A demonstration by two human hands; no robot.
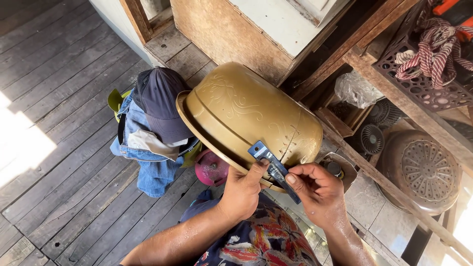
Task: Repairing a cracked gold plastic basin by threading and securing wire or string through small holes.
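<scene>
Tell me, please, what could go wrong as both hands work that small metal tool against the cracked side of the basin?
The metal tool sits pinched between left hand and right hand, so a slip could cut a finger. Pressure beside the crack might lengthen it. The upturned gold basin seems steadied mainly by the left hand at its rim, so it could roll.

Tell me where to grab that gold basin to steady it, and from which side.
Grip the flared rim of the gold basin on its far edge, opposite the hands, coming from the floor side. The basin is tipped upside down and its domed wall looks smooth and hard to hold; the rim gives a lip. The left hand and right hand crowd the near edge around the blue tool.
</scene>
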